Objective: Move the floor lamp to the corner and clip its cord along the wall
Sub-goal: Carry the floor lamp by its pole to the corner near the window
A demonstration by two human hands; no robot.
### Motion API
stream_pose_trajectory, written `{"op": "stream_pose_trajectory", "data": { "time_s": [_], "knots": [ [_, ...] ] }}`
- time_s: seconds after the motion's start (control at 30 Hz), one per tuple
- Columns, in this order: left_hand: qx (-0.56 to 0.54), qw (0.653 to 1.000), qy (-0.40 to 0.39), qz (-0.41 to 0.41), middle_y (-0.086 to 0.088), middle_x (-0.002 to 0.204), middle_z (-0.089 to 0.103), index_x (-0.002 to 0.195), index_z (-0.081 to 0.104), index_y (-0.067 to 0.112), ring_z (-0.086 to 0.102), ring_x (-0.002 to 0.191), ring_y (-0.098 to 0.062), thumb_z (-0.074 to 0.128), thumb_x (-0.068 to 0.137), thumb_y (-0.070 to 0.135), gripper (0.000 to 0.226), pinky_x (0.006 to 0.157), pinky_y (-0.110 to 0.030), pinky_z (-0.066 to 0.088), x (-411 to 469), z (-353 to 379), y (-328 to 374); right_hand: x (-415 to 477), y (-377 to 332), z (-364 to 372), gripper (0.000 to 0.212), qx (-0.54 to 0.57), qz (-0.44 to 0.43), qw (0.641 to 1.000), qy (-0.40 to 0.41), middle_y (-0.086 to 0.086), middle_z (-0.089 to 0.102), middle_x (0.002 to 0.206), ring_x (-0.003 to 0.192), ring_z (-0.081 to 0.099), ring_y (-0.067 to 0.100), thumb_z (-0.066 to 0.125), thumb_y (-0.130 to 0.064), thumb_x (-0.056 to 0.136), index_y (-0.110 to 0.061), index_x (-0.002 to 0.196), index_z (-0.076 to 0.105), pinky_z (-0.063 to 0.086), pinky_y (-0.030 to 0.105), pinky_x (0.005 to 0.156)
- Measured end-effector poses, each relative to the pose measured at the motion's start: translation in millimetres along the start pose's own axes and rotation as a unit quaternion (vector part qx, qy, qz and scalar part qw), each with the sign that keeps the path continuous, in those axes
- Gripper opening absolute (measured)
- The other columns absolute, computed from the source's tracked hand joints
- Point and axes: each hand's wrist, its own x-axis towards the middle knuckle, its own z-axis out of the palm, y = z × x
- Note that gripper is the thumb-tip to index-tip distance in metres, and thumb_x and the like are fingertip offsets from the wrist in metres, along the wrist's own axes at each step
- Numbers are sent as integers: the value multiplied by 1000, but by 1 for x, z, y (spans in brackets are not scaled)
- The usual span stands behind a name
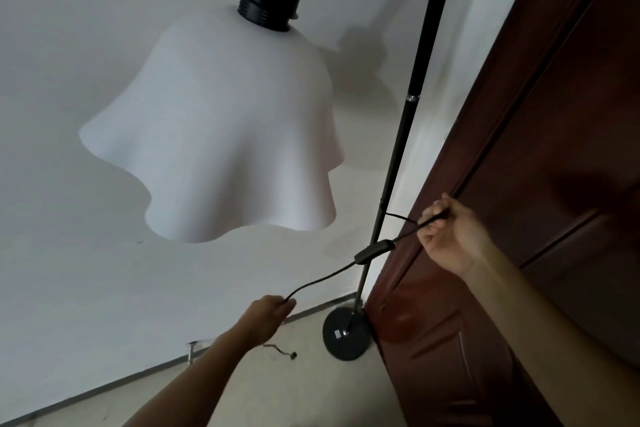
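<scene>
The floor lamp stands in the corner between the white wall and a dark red wooden door. Its black pole point(407, 135) rises from a round black base point(346, 334) on the floor, and a wavy white shade point(221, 135) hangs from a black socket at the top. A black cord point(322, 279) with an inline switch point(374, 252) runs taut between my hands. My right hand point(450, 236) grips the cord close to the pole, beside the door. Lower down, near the skirting, my left hand point(268, 317) pinches the cord's other stretch.
The dark red wooden door point(540, 184) fills the right side, touching the lamp base. A white wall point(69, 253) meets the pale floor along a grey skirting line. A small metal door stop point(190, 352) and a short loose wire point(282, 352) lie on the floor.
</scene>
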Motion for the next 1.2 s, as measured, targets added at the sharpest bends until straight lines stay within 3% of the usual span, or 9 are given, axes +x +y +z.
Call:
{"op": "stream_pose_trajectory", "data": {
  "time_s": [0.1,0.23,0.37,0.4,0.6,0.73,0.9,1.0,1.2],
  "knots": [
    [-9,998,58,-18,-13,61,66,57,47,14,63,66,-30,41,96,46,51,70,-40,49,-10,-16,-17,11,5,-29,45,-221,-44,969,98,-2,55,45,34,48,10,50,-38,97,-21,56,53,39,19,37],
    [-8,992,106,60,1,53,36,56,35,15,36,52,-17,46,95,43,48,56,-36,33,-24,-35,-11,24,30,-78,40,-576,-59,808,111,6,66,49,45,61,20,49,-27,99,-10,63,56,47,30,52],
    [-159,978,88,105,-2,60,38,60,41,16,38,57,-19,43,85,30,29,56,-38,37,-41,-55,9,24,44,-102,29,-879,-91,454,118,9,73,89,83,68,29,47,-41,95,-16,94,61,52,35,73],
    [-167,976,80,110,-3,61,40,60,43,16,39,58,-20,43,82,29,26,57,-37,38,-44,-59,14,23,49,-99,33,-893,-124,415,123,8,73,97,88,68,28,47,-43,94,-17,111,59,53,35,76],
    [-149,980,-18,131,9,58,43,64,58,19,41,59,-12,49,88,19,26,59,-27,41,-48,-76,35,13,103,-53,45,-783,-180,582,-125,-10,59,131,115,56,8,58,-39,90,-34,133,48,45,25,89],
    [-130,981,-37,139,12,53,44,65,60,21,40,58,-7,50,94,18,31,60,-27,40,-51,-87,39,14,138,-25,55,-765,-170,588,-200,-16,44,144,126,45,5,52,-45,88,-42,141,34,42,32,99],
    [-122,982,-34,138,11,58,44,66,61,21,42,60,-8,51,95,27,32,63,-27,42,-58,-96,33,9,152,12,24,-660,-135,693,-255,-9,71,85,81,62,11,52,-49,90,-28,89,65,49,32,73],
    [-191,976,-8,106,5,58,41,61,59,18,41,61,-14,52,93,40,40,66,-30,43,-60,-98,23,12,137,12,29,-581,-123,770,-232,-3,58,51,54,58,16,55,-35,95,-23,69,61,44,27,54],
    [-243,968,56,36,1,51,50,61,60,12,48,57,-18,45,92,51,52,70,-32,41,-58,-92,-12,27,78,-23,33,-450,-241,859,38,-3,37,46,34,39,7,53,-20,98,-9,67,55,30,18,38]
  ]
}}
